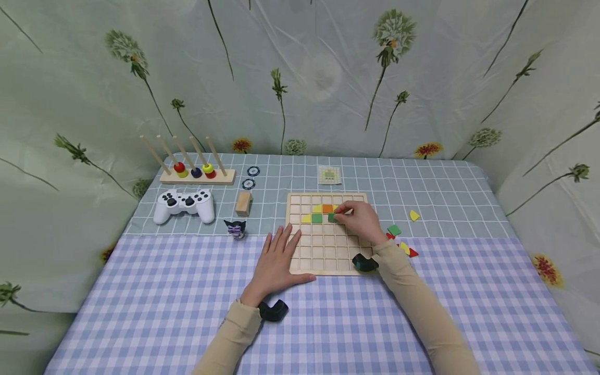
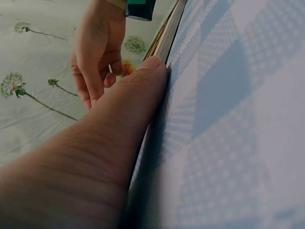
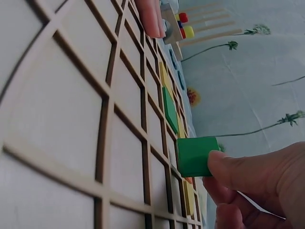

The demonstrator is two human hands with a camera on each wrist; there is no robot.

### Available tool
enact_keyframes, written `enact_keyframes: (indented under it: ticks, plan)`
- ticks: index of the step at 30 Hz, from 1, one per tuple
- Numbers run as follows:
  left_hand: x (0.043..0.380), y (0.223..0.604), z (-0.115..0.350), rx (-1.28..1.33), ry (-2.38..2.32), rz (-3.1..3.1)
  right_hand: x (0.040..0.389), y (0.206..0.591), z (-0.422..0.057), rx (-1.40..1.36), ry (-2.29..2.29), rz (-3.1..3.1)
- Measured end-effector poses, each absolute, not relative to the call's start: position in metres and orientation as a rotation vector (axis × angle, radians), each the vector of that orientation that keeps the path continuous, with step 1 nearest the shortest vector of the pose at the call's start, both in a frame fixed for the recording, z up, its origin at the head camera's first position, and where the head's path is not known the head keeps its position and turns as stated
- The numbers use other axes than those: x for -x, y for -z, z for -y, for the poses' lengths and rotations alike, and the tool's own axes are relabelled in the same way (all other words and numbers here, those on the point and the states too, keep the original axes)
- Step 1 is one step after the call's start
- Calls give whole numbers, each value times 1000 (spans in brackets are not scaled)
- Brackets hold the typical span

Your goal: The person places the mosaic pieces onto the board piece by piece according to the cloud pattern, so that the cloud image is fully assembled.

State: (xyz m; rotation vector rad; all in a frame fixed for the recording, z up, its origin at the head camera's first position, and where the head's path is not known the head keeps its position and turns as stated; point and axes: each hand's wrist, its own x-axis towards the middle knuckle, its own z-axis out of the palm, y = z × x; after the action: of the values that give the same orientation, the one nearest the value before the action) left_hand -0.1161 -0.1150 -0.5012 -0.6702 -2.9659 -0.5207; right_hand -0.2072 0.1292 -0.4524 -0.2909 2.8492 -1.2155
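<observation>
A light wooden grid board lies on the cloth. My right hand pinches a green square tile between thumb and fingers, tilted close over a cell in the second row from the far edge. To the left of that cell sit another green square tile and a curved yellow tile. In the far row are an orange square tile and a yellow tile, with more yellow partly hidden by my fingers. My left hand spreads its fingers along the board's near left corner.
Loose tiles lie right of the board: a green square, a yellow quarter-round and several red and yellow ones. Beyond the board is a pattern card. Leftward stand a game controller, wooden block, figurine and bead-peg stand.
</observation>
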Motion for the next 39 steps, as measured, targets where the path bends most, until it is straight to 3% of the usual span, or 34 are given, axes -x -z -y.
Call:
enact_keyframes:
  ticks: [39]
  plan:
    - [116,503,115,686,519,2939,217,457,-116,243,986,-2885]
